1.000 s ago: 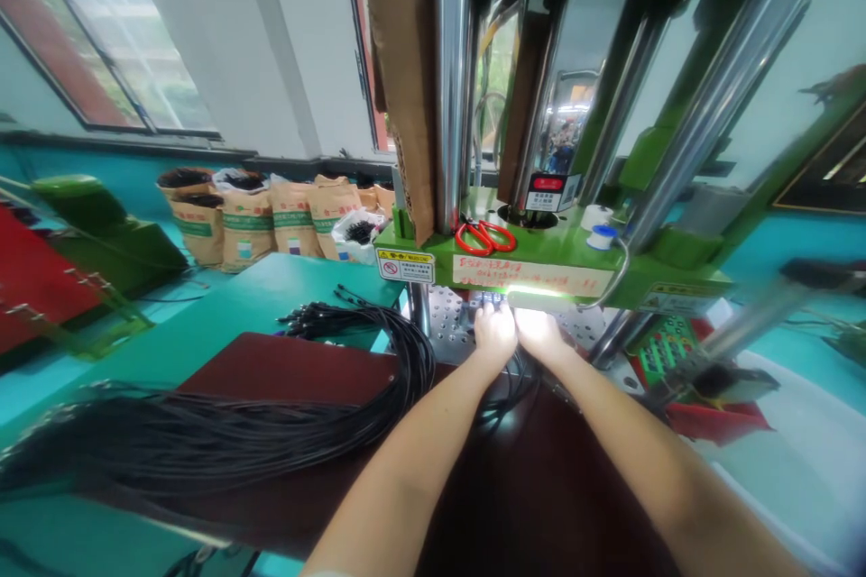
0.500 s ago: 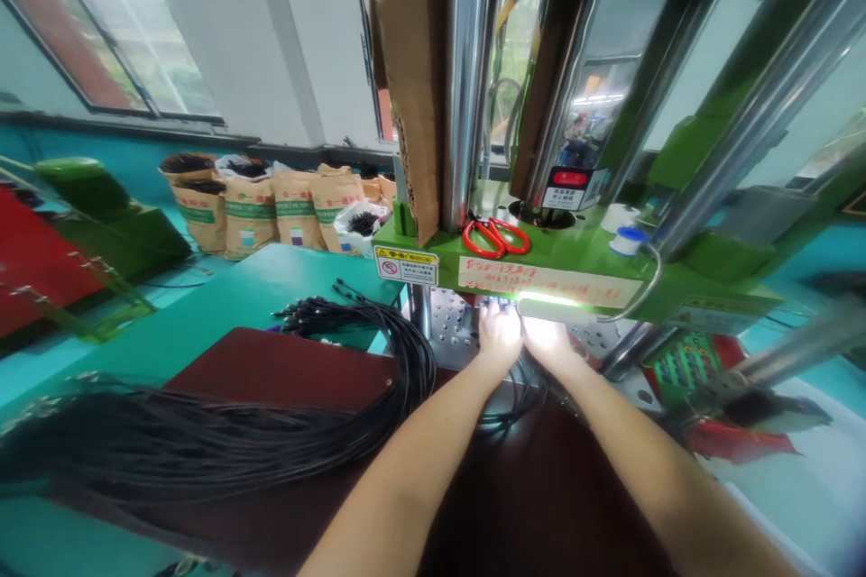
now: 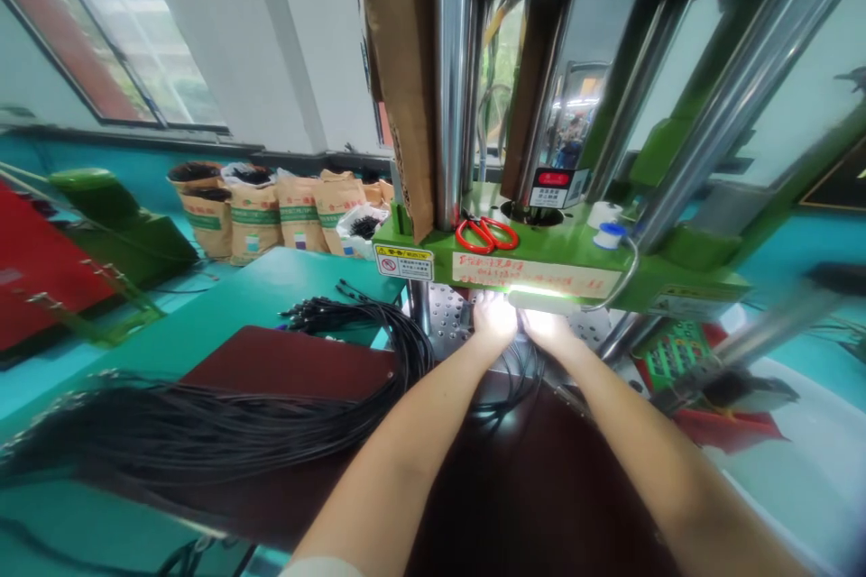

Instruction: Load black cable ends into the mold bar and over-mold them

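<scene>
My left hand [image 3: 495, 321] reaches under the front of the green press [image 3: 433, 239], its partly visible fingers bent and pressed together; what they hold is hidden. Close on its right, my right hand [image 3: 547, 330] is bleached by the bright lamp [image 3: 541, 299], and its fingers cannot be made out. Thin black cables [image 3: 504, 392] hang in loops just below both hands, over the near edge of the press bed. A perforated metal plate [image 3: 443, 314] shows to the left of my hands.
A thick bundle of black cables [image 3: 271, 428] curves over the brown board [image 3: 290, 361] at left. Red-handled scissors [image 3: 487, 234] and a blue-and-white spool [image 3: 610, 236] lie on the press ledge. Paper sacks [image 3: 301, 209] stand behind the green table [image 3: 317, 270]. Green circuit boards [image 3: 677, 356] sit at right.
The view has shifted slightly, so the press appears a little further left. Both hands stay beneath the press's front edge, close together; the left fingers show less clearly in the glare.
</scene>
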Motion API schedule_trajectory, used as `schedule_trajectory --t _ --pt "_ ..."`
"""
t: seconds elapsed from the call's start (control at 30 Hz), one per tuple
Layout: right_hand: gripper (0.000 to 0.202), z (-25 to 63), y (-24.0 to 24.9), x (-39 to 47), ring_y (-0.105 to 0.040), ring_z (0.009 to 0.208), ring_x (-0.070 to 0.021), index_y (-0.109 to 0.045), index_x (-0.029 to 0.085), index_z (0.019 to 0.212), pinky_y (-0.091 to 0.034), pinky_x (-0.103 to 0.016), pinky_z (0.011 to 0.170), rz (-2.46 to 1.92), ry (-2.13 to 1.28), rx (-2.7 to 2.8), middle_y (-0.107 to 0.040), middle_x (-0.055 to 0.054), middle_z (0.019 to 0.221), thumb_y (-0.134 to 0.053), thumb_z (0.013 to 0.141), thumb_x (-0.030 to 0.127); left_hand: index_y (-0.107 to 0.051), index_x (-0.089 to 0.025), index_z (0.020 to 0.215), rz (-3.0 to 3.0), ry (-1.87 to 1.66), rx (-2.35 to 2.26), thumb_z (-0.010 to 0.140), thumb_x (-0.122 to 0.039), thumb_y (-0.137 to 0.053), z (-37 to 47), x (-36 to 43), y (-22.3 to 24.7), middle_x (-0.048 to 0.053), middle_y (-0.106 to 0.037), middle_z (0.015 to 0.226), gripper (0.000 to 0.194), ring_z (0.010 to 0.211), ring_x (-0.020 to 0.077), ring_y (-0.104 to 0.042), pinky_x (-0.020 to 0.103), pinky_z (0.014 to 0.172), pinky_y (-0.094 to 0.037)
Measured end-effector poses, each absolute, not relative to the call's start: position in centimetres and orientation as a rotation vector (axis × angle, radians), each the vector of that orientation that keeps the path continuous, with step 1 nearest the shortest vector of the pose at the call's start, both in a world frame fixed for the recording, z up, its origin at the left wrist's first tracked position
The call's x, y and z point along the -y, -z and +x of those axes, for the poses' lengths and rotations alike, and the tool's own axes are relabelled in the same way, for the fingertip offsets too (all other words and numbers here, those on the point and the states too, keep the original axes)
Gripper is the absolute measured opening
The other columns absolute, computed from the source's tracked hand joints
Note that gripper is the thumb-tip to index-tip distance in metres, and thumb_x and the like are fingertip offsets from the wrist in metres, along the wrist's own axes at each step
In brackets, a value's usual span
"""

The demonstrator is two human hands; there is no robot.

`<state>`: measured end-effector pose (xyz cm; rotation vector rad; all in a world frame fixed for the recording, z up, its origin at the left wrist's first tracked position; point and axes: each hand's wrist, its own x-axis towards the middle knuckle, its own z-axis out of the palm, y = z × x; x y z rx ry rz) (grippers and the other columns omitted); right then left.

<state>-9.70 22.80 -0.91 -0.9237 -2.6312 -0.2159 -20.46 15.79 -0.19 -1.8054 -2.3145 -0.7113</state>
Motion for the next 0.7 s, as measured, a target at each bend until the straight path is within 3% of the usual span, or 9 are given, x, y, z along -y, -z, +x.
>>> schedule_trajectory --t 0.13,0.27,0.7 --pt "0.035 -8.1 1.3 -22.8 -0.059 0.092 -0.0222 -0.063 0.015 0.099 -0.041 -0.032 0.082 -0.908 0.184 2.71 -0.067 -0.011 0.094 -0.031 0.091 0.027 -0.054 -0.02 0.116 -2.102 0.64 2.041 0.086 -0.041 -0.041 -22.5 -15.1 0.4 0.007 -0.056 0.119 0.039 0.111 0.0216 -0.046 0.035 0.094 -0.033" --pt "0.033 -7.7 1.1 -22.4 -0.058 0.096 -0.022 -0.06 0.017 0.107 -0.04 -0.031 0.084 -0.887 0.157 2.783 -0.066 -0.01 0.101 -0.038 0.089 0.034 -0.05 -0.016 0.121 -2.282 0.509 1.878 0.086 -0.05 -0.037 -24.1 -15.0 1.2 0.009 -0.054 0.123 0.05 0.117 0.0218 -0.043 0.035 0.1 -0.028" --pt "0.036 -9.2 1.5 -23.3 -0.058 0.094 -0.0214 -0.063 0.017 0.101 -0.04 -0.031 0.084 -0.942 0.08 2.793 -0.066 -0.01 0.103 -0.034 0.09 0.034 -0.053 -0.016 0.115 -2.227 0.584 1.976 0.087 -0.05 -0.032 -23.8 -15.8 2.4 0.009 -0.056 0.12 0.049 0.117 0.0213 -0.044 0.036 0.101 -0.028"
